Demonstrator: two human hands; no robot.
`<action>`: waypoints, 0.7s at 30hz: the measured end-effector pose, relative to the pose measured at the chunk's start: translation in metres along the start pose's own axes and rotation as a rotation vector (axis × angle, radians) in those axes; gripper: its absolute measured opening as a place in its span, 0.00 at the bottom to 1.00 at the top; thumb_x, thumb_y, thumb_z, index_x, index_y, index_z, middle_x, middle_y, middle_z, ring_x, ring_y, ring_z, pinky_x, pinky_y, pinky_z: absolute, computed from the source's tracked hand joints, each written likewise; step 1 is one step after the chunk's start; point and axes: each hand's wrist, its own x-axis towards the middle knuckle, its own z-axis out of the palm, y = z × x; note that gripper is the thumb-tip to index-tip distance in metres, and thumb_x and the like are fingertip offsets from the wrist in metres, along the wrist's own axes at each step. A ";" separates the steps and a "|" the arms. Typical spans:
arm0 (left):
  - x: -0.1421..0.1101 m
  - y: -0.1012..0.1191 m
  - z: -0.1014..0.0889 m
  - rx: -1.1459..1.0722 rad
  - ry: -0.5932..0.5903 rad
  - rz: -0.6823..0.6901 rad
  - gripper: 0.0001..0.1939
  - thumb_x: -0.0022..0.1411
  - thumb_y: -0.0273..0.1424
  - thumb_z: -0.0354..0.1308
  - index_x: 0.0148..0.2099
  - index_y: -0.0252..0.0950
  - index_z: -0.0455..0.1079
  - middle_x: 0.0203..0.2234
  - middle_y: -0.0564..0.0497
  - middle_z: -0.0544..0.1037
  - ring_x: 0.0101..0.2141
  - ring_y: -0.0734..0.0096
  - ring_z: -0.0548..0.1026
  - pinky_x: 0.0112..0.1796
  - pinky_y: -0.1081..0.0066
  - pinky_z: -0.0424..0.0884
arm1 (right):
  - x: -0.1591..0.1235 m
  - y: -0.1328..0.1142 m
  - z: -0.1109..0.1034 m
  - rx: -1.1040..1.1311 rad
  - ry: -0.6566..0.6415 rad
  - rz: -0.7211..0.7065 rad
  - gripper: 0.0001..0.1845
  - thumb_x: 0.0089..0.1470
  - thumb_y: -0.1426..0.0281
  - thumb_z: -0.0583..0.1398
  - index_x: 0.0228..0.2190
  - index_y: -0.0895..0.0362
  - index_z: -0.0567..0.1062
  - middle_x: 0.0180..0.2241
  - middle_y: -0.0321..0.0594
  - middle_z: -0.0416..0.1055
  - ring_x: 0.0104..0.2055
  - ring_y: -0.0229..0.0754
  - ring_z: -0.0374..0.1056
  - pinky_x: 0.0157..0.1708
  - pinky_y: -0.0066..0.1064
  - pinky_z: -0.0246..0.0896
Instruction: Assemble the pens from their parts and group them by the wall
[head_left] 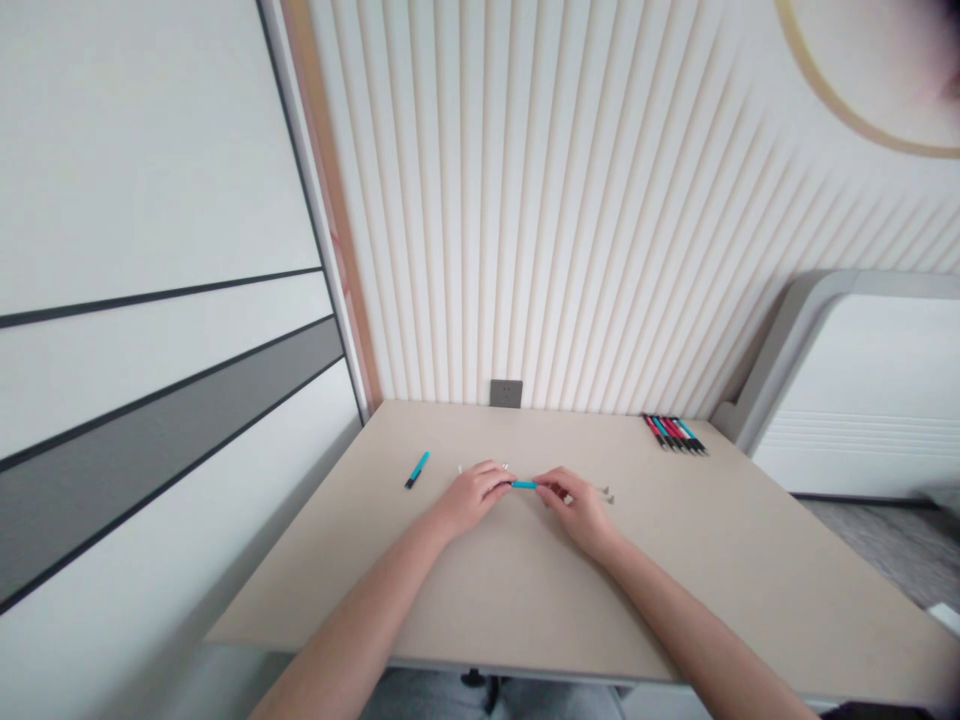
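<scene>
Beige desk (pixel 525 600) against a ribbed white wall panel (pixel 525 200), with a row of red and teal pens (pixel 673 432) at the desk's far right corner and a loose teal pen piece (pixel 417 469) left of its centre. At the desk's centre, the left hand (pixel 472 498) and right hand (pixel 577 500) close in a fingertip pinch on opposite ends of a short teal barrel (pixel 523 485), with small metal parts (pixel 607 492) just beyond the right hand. Keeping both pinches level and evenly firm steadies so slim a piece.
</scene>
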 end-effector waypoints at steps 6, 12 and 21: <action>-0.001 0.001 0.001 -0.005 0.008 -0.010 0.11 0.68 0.31 0.54 0.51 0.39 0.73 0.43 0.46 0.78 0.44 0.65 0.75 0.47 0.66 0.71 | -0.001 -0.006 -0.002 -0.018 0.029 0.024 0.13 0.60 0.62 0.56 0.36 0.56 0.77 0.29 0.39 0.73 0.29 0.40 0.66 0.30 0.31 0.63; 0.001 -0.002 0.002 0.013 0.065 -0.082 0.08 0.66 0.31 0.56 0.44 0.38 0.75 0.38 0.46 0.80 0.41 0.61 0.76 0.47 0.61 0.69 | -0.001 0.000 -0.002 0.002 0.042 -0.001 0.13 0.60 0.61 0.56 0.37 0.55 0.76 0.31 0.40 0.73 0.29 0.41 0.67 0.31 0.33 0.64; 0.004 -0.001 0.005 -0.134 0.167 -0.176 0.11 0.67 0.37 0.54 0.43 0.37 0.75 0.35 0.48 0.81 0.36 0.66 0.78 0.39 0.68 0.72 | -0.002 0.008 0.002 0.103 0.078 0.036 0.18 0.58 0.60 0.58 0.47 0.55 0.74 0.33 0.40 0.74 0.29 0.40 0.66 0.29 0.31 0.65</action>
